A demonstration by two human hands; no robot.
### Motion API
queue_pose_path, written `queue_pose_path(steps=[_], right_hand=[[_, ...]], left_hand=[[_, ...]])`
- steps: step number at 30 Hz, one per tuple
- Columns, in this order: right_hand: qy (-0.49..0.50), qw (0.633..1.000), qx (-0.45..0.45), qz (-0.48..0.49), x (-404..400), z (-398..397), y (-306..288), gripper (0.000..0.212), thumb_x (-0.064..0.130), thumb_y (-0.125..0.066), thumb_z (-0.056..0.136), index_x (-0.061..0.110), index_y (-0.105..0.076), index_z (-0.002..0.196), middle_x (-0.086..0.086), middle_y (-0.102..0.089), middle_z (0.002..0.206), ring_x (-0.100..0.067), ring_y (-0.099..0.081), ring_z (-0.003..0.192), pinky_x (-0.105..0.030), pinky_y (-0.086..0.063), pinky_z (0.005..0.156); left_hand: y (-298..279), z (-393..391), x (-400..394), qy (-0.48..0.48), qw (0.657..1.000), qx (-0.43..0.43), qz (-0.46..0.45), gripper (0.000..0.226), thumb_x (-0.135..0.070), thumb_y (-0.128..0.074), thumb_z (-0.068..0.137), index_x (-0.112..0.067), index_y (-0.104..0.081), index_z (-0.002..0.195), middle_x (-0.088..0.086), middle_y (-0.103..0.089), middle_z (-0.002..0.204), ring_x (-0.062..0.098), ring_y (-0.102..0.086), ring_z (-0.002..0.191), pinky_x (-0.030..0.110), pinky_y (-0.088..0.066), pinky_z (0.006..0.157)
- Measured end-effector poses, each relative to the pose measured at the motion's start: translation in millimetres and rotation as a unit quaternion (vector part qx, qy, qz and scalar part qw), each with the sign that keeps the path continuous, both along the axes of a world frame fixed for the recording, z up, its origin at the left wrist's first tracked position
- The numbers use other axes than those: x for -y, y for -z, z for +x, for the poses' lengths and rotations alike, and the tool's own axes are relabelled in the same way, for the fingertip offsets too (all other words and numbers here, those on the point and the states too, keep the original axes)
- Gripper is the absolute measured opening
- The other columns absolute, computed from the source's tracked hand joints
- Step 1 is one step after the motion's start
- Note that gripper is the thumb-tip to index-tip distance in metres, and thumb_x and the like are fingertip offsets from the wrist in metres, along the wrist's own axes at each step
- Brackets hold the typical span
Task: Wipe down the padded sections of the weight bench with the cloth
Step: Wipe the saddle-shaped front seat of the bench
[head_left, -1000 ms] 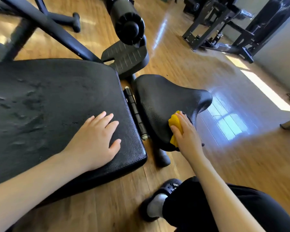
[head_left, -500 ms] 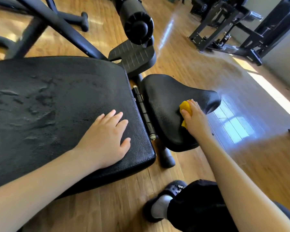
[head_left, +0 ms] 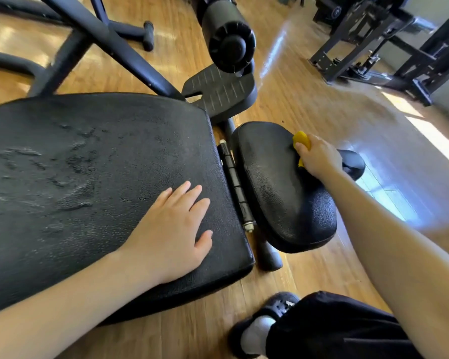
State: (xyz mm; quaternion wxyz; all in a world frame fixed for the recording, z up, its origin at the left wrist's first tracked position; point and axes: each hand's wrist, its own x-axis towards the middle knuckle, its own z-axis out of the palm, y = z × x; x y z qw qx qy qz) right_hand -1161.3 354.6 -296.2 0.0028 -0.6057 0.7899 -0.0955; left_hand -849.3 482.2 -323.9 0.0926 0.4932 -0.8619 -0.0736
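my shoe point(head_left: 266, 318) down on the wood floor point(head_left: 309, 112), my left hand point(head_left: 173, 230) flat, fingers straight, on the big back pad point(head_left: 88, 177), holding nothing, my right hand point(head_left: 318, 158) curled round the yellow cloth point(head_left: 301, 139), pressed on the far side of the small seat pad point(head_left: 278, 187), foam roller point(head_left: 227, 35) beyond

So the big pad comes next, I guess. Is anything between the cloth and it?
Only the hinge rod in the gap between the small pad and big pad. The right hand grips the cloth; the left hand rests flat near the big pad's edge.
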Motion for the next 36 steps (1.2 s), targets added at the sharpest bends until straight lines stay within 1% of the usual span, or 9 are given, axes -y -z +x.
queue_pose_path(steps=[6, 11, 16, 21, 24, 26, 31, 34, 36], right_hand=[[-0.009, 0.999, 0.004, -0.035, -21, 6, 7, 0.034, 0.029, -0.046, 0.092, 0.008, -0.052, 0.118, -0.015, -0.055, 0.127, -0.035, -0.048, 0.116, -0.041, -0.034, 0.095], [-0.009, 0.996, 0.055, -0.065, -58, 16, 21, 0.042, 0.029, -0.039, 0.094, 0.011, -0.044, 0.132, -0.009, -0.042, 0.144, -0.027, -0.033, 0.135, -0.040, -0.025, 0.109], [0.021, 0.985, 0.137, -0.105, -114, 34, 30, 0.041, 0.041, -0.035, 0.090, 0.013, -0.051, 0.115, -0.009, -0.059, 0.120, -0.033, -0.052, 0.112, -0.040, -0.041, 0.087], [0.021, 0.984, 0.119, -0.133, -143, 43, 33, 0.034, 0.029, -0.049, 0.093, 0.012, -0.051, 0.121, -0.010, -0.062, 0.119, -0.032, -0.055, 0.109, -0.032, -0.038, 0.080], [0.049, 0.981, 0.148, -0.115, -123, 32, 28, 0.047, 0.034, -0.042, 0.095, 0.012, -0.038, 0.135, -0.012, -0.045, 0.142, -0.031, -0.042, 0.130, -0.040, -0.036, 0.100], [0.080, 0.971, 0.187, -0.123, -104, 19, 23, 0.049, 0.030, -0.040, 0.096, 0.011, -0.031, 0.141, -0.008, -0.032, 0.151, -0.028, -0.030, 0.138, -0.042, -0.029, 0.109], [0.095, 0.948, 0.185, -0.239, -59, -19, -2, 0.042, 0.025, -0.042, 0.093, 0.012, -0.043, 0.133, -0.010, -0.041, 0.145, -0.029, -0.038, 0.133, -0.040, -0.033, 0.109], [0.094, 0.971, 0.157, -0.155, -36, -38, -13, 0.031, 0.019, -0.047, 0.093, 0.006, -0.052, 0.121, -0.017, -0.058, 0.119, -0.032, -0.055, 0.107, -0.022, -0.041, 0.082], [0.072, 0.984, 0.137, -0.085, -29, -41, -10, 0.025, 0.021, -0.049, 0.091, 0.005, -0.057, 0.108, -0.017, -0.063, 0.098, -0.032, -0.058, 0.091, -0.026, -0.040, 0.071]], left_hand=[[-2, 1, -1, 0.015, 1.000, -0.007, 0.024, 0.063, -0.045, -0.031, 0.077, -0.005, -0.064, 0.113, 0.017, -0.059, 0.125, 0.035, -0.051, 0.120, 0.050, -0.035, 0.099], [-9, 1, -3, 0.008, 0.998, -0.037, 0.042, 0.093, -0.057, 0.000, 0.067, -0.014, -0.034, 0.142, 0.005, -0.022, 0.153, 0.021, -0.011, 0.143, 0.033, -0.002, 0.113], [-12, 0, -5, 0.002, 0.998, -0.020, 0.055, 0.079, -0.052, -0.012, 0.076, -0.017, -0.026, 0.145, 0.002, -0.014, 0.156, 0.018, -0.003, 0.143, 0.032, 0.000, 0.114], [-11, 0, -4, 0.010, 0.999, -0.011, 0.051, 0.096, -0.058, 0.006, 0.064, -0.018, -0.027, 0.144, 0.001, -0.015, 0.155, 0.017, -0.004, 0.143, 0.032, -0.001, 0.114], [-10, 0, -4, 0.014, 0.999, -0.017, 0.047, 0.097, -0.058, 0.004, 0.063, -0.016, -0.031, 0.143, 0.003, -0.019, 0.154, 0.019, -0.007, 0.143, 0.033, -0.002, 0.114], [-8, 0, -3, 0.012, 0.999, -0.024, 0.044, 0.092, -0.057, -0.002, 0.068, -0.013, -0.038, 0.140, 0.006, -0.026, 0.152, 0.022, -0.015, 0.142, 0.034, -0.006, 0.113], [-1, 2, -1, 0.009, 1.000, 0.003, 0.014, 0.059, -0.044, -0.034, 0.077, -0.007, -0.066, 0.109, 0.015, -0.062, 0.120, 0.033, -0.056, 0.115, 0.044, -0.036, 0.095], [-1, 1, -1, 0.008, 1.000, 0.007, 0.004, 0.057, -0.044, -0.036, 0.076, -0.008, -0.067, 0.108, 0.014, -0.063, 0.119, 0.032, -0.057, 0.114, 0.047, -0.039, 0.094], [1, 1, -1, 0.006, 1.000, 0.008, -0.002, 0.056, -0.044, -0.036, 0.077, -0.009, -0.066, 0.110, 0.012, -0.062, 0.122, 0.030, -0.056, 0.116, 0.043, -0.039, 0.098]])
